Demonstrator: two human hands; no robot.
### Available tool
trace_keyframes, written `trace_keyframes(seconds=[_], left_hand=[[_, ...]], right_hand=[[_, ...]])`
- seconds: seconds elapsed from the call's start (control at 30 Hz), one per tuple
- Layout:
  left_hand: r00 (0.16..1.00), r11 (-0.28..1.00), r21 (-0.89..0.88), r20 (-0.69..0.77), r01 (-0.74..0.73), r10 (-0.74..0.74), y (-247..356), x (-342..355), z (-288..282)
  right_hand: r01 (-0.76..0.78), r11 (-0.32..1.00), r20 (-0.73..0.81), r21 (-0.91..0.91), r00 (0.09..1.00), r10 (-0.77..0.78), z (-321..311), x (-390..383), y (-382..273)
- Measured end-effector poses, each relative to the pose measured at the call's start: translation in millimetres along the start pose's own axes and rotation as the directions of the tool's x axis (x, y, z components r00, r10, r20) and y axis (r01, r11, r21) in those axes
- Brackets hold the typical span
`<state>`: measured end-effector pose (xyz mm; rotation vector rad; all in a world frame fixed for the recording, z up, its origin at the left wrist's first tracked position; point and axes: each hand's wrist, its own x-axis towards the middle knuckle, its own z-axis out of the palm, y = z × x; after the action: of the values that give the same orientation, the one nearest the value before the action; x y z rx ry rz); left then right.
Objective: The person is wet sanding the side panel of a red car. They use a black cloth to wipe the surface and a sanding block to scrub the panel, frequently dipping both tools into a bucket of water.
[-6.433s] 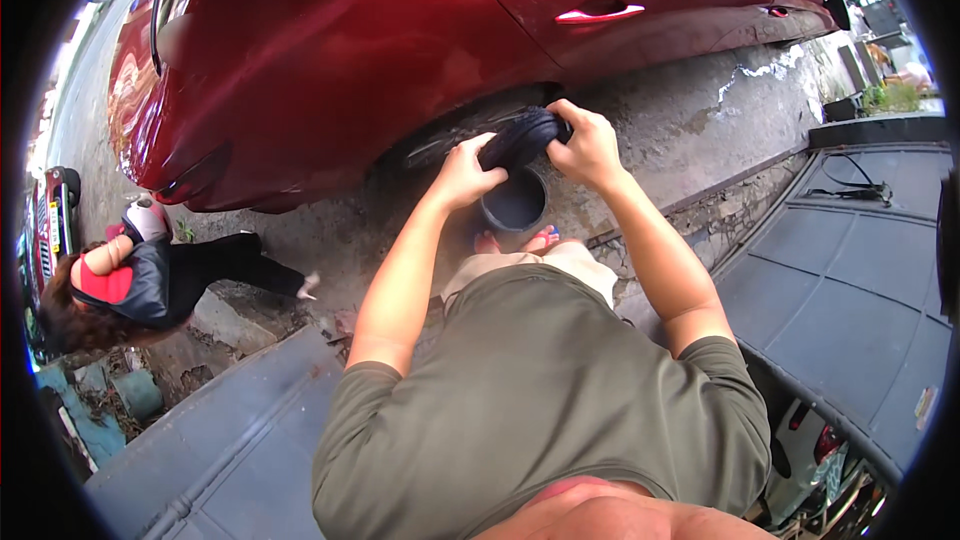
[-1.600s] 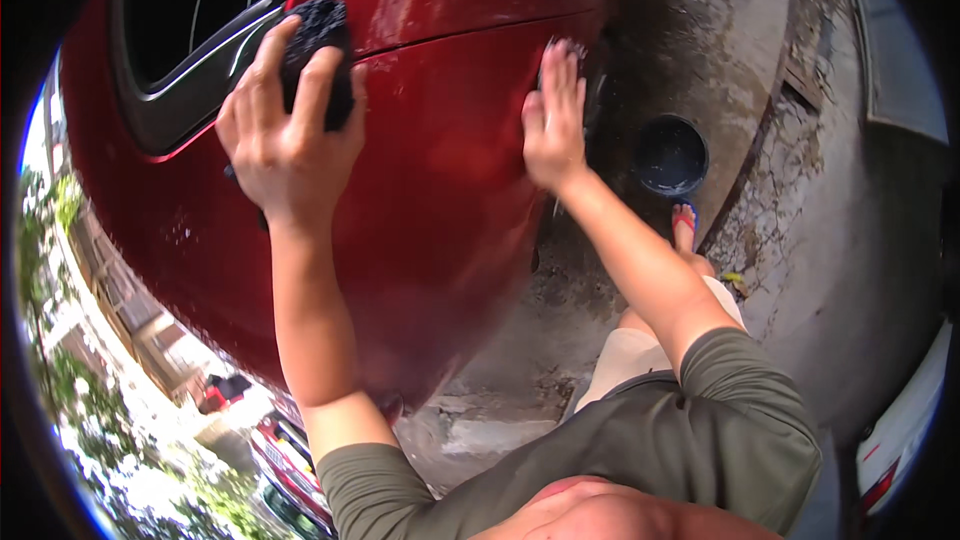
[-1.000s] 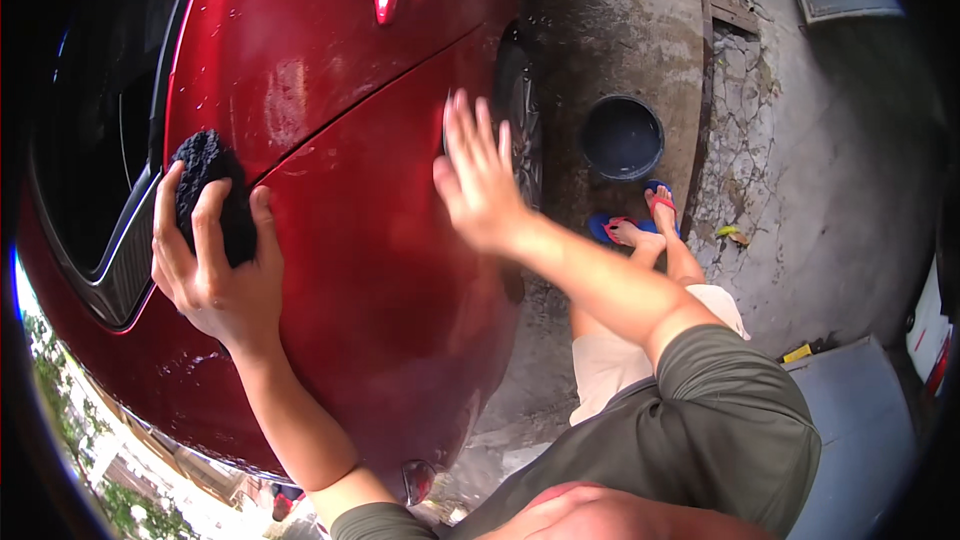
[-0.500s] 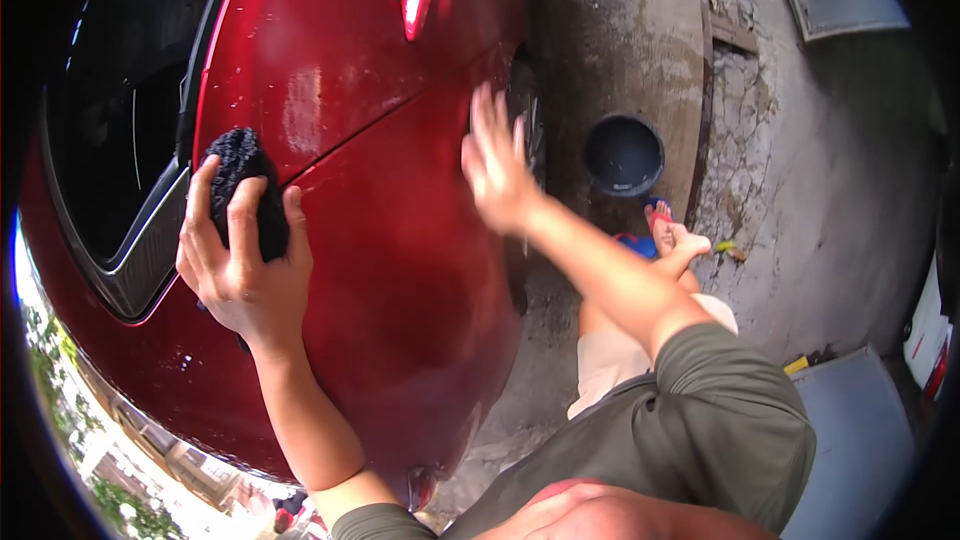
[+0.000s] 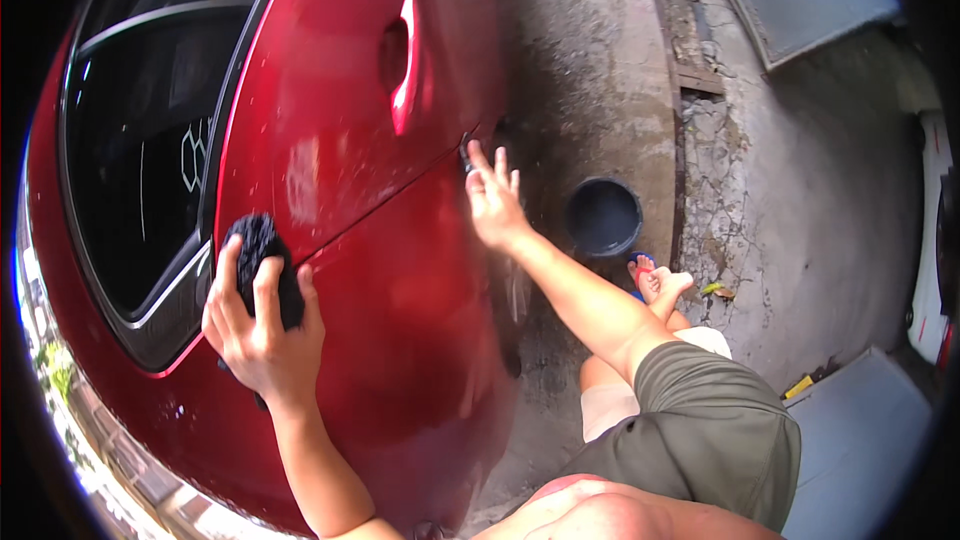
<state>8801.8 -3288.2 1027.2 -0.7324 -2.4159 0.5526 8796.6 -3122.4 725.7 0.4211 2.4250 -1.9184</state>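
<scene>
Left hand (image 5: 262, 332): fingers curled over a black wash sponge (image 5: 262, 265), pressing it flat to the red car body (image 5: 400, 300) just below the corner of the dark side window (image 5: 140, 170); against half a second ago the hand and sponge sit slightly lower and further toward the rear edge of the glass, the grip unchanged.

Right hand (image 5: 493, 202): open, fingers spread, palm laid flat on the panel at the seam below the door handle (image 5: 405, 65); holds nothing; it has slid a little upward along the seam since a second ago, and appears to serve as a brace.

Sponge: on the panel beside the window trim, well apart from the bucket.

Dark round bucket (image 5: 604, 217): standing on the concrete ground (image 5: 800, 200), near the person's foot in a blue sandal (image 5: 650, 280); untouched.

Paint: beaded with droplets near the lower edge; glossy where the sponge hand works.

Reading of the change: the sponge is travelling in short strokes along the window line, so the washing of this panel looks under way and not near done; the lower door shows no contact at this moment.
</scene>
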Motion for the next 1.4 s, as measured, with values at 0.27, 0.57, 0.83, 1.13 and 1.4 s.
trace_keyframes(seconds=[0.27, 0.57, 0.83, 1.13, 1.4], left_hand=[[1.0, 1.0, -0.017, 0.013, 0.02, -0.02, 1.9, -2.1, -6.8], [1.0, 0.999, -0.045, 0.003, 0.007, -0.007, -6.0, -3.9, -2.5], [1.0, 1.0, -0.03, 0.002, -0.008, 0.008, -3.7, 7.9, -6.0], [0.993, 0.977, -0.209, 0.117, 0.051, -0.027, 3.2, 20.1, -4.2], [0.966, 0.941, -0.325, 0.257, 0.096, -0.01, -1.8, 31.2, -13.9]], right_hand=[[0.019, 0.881, -0.178, 0.473, 0.981, 0.074, 9.9, -33.9, 16.6], [0.0, 0.77, -0.069, 0.638, 0.996, 0.057, -7.7, -27.6, 21.9], [0.036, 0.623, -0.173, 0.782, 0.972, 0.161, -51.6, -3.5, 5.4], [-0.056, 0.355, 0.157, 0.933, 0.952, -0.262, -83.1, -28.6, -130.9], [-0.054, 0.375, 0.214, 0.926, 0.891, -0.4, -55.9, -28.1, -167.8]])
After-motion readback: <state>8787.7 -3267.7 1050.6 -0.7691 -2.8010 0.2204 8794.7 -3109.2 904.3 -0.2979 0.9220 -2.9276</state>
